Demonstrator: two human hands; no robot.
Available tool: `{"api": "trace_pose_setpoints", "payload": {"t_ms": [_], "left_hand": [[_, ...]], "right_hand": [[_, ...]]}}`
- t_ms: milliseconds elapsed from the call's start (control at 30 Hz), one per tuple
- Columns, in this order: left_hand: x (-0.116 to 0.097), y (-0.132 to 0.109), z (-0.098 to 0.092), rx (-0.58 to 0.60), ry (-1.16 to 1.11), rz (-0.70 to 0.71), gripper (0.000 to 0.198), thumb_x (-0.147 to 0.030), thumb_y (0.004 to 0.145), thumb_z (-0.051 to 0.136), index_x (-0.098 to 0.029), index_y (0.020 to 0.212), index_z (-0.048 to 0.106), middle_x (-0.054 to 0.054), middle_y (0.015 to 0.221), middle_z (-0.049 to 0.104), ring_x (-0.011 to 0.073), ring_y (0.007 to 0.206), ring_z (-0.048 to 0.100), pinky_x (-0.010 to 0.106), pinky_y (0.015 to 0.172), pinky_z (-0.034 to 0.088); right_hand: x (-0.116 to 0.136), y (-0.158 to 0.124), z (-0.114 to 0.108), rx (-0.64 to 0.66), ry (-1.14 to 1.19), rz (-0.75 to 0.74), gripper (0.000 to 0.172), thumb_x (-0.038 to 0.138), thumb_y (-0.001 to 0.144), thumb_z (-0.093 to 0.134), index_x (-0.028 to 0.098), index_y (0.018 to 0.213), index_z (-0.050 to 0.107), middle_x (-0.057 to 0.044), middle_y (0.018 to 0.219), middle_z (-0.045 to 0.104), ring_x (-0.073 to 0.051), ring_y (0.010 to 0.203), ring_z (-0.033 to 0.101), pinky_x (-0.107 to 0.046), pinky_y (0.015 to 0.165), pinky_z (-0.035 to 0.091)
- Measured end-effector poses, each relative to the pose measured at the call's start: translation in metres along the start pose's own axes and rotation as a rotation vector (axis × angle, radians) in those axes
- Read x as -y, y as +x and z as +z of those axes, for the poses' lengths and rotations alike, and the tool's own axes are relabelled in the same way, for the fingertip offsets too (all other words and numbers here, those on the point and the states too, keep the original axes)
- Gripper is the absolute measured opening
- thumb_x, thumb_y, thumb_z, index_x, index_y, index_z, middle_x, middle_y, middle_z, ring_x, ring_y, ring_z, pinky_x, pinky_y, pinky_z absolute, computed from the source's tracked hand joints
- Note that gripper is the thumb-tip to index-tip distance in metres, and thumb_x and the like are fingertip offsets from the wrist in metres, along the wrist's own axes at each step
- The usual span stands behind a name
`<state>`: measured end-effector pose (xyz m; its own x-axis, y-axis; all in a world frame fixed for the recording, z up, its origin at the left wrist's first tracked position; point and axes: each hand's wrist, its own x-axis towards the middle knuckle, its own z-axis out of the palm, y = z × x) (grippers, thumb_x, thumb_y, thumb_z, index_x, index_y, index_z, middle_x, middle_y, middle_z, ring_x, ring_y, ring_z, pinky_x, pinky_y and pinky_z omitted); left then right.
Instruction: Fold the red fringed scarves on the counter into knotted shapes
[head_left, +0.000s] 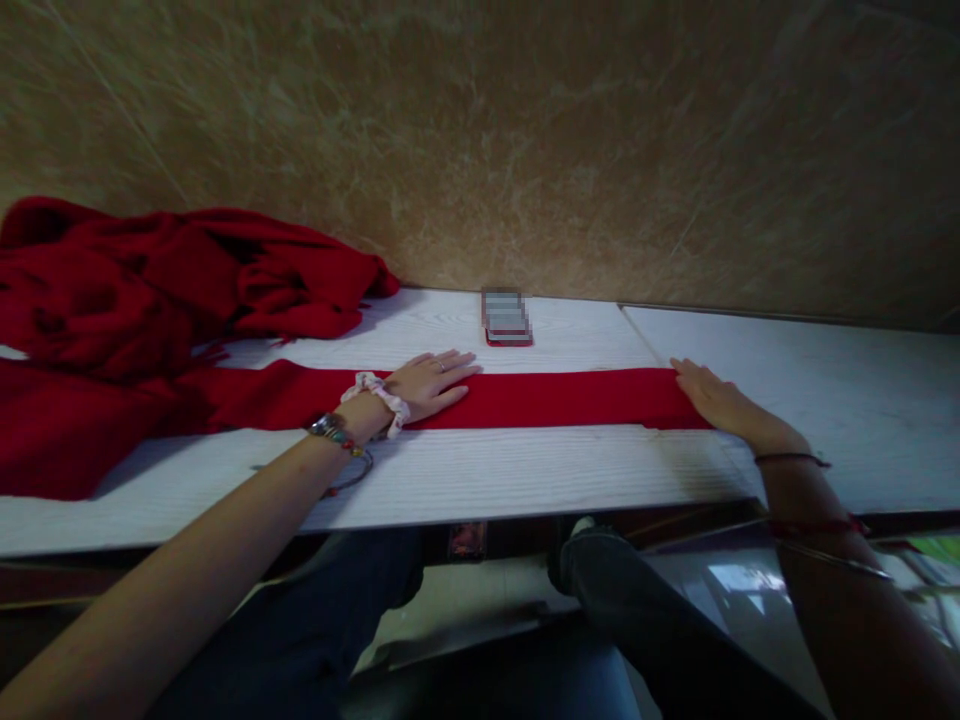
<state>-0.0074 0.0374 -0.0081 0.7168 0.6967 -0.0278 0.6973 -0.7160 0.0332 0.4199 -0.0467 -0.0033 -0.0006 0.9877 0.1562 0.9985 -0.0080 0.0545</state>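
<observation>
A red scarf (pixel 555 400) lies as a long flat strip along the white wooden table. My left hand (pixel 431 385) rests flat on the strip near its middle, fingers stretched to the right. At the strip's right end, my right hand (pixel 712 400) lies with its fingers extended over the edge of the cloth. Toward the left the strip becomes wrinkled and runs into a wider spread of red cloth (pixel 67 430). Where the strip and the heaped cloth meet, I cannot tell whether they are one piece.
A heap of fringed red cloth (pixel 187 270) sits at the back left against the brown marbled wall (pixel 480 140). Behind the strip lies a small phone-like object (pixel 508 318), its face blurred. The white table (pixel 525 470) has its front edge just above my legs.
</observation>
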Motion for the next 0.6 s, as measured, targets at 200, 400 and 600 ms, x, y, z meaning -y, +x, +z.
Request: {"api": "trace_pose_setpoints", "payload": {"t_ms": [200,400,600], "left_hand": [[0.000,0.000,0.000,-0.014,-0.001,0.020,0.049,-0.039,0.091,0.021,-0.021,0.134,0.033,0.004,0.143,0.028,0.0216,0.131,0.025,0.042,0.105,0.024],[-0.005,-0.006,-0.005,-0.067,0.049,0.077,0.051,-0.042,0.090,0.026,-0.021,0.137,0.025,0.006,0.144,0.024,0.0227,0.133,0.019,0.041,0.105,0.022],[-0.004,-0.007,-0.002,-0.004,0.041,0.108,0.049,-0.040,0.091,0.026,-0.020,0.135,0.032,0.006,0.143,0.028,0.0207,0.131,0.023,0.037,0.106,0.023]], "right_hand": [[0.063,-0.003,-0.032,-0.157,0.098,-0.102,0.054,0.037,0.090,0.020,0.010,0.133,0.036,-0.016,0.141,0.032,-0.029,0.131,0.024,-0.054,0.102,0.024],[0.148,-0.008,-0.015,-0.016,0.129,-0.471,0.050,0.039,0.090,0.025,0.016,0.135,0.034,-0.011,0.142,0.032,-0.024,0.132,0.024,-0.049,0.104,0.025],[0.151,-0.011,-0.002,0.039,0.119,-0.470,0.050,0.038,0.091,0.026,0.015,0.135,0.032,-0.011,0.143,0.030,-0.024,0.131,0.026,-0.047,0.105,0.025]]}}
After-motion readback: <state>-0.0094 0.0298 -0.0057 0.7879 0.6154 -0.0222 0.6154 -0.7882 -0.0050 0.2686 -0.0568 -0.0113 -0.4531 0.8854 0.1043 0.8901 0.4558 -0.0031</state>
